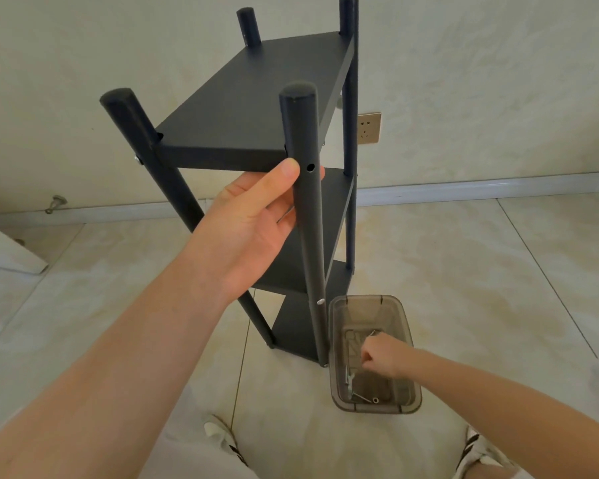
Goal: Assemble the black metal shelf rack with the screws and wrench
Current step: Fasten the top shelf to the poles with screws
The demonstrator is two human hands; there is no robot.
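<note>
Fastening is proceeding: left grip (253, 223) is clasping the rack post (298, 126), empty hole (311, 167) just above; right grip (381, 357) is apparently pinching a screw (371, 334) inside the bin (405, 326), needing alignment with that hole.

the brown box (400, 319) sits just beside the near post (311, 243) of the rack (256, 98). the right hand (382, 357) fills the box's middle. wide bare floor (481, 271) lies to the right.

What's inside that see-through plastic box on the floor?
A few silver screws and a small metal ring lie in the see-through box. The right hand reaches in with curled fingers, covering whatever lies beneath it.
</note>
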